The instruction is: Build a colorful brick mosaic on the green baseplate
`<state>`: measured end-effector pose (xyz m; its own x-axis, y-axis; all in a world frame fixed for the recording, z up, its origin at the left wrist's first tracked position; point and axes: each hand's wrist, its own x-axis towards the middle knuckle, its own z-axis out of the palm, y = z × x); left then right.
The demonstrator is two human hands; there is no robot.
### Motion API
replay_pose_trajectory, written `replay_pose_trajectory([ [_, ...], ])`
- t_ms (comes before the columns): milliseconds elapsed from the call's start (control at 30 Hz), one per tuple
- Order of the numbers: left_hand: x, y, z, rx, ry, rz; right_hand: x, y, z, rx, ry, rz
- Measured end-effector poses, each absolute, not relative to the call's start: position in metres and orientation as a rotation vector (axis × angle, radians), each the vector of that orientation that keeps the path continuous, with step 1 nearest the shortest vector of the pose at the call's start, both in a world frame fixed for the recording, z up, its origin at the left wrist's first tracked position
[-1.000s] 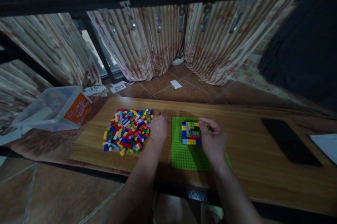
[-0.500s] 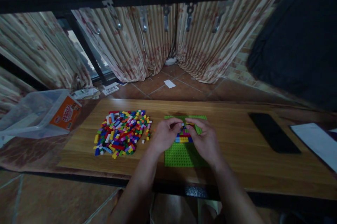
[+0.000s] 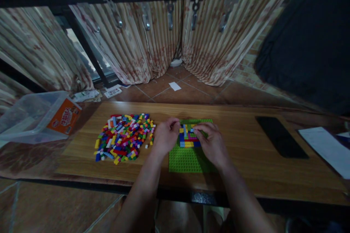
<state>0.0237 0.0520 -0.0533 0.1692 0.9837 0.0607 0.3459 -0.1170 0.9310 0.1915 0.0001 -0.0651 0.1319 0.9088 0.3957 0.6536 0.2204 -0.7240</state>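
Both hands are over the green plate on the table: left hand and right hand curl, fingertips touching the bricks; pile lies left

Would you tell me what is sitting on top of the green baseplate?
On the green baseplate sits a small multicoloured brick patch. The left hand and right hand cover its edges, so its full outline is hidden.

Dim, murky view — edges bowed, daylight behind the curtains.
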Motion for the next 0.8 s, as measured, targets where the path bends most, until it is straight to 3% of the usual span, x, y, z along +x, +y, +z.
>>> replay_pose_trajectory([
  [367,0.02,0.051,-0.045,1.793,1.514,0.799,0.186,0.009,-0.079,-1.567,-1.577,0.316],
  [800,0.021,0.047,-0.044,1.846,1.528,0.692,0.177,0.014,-0.086,-1.533,-1.253,0.499],
])
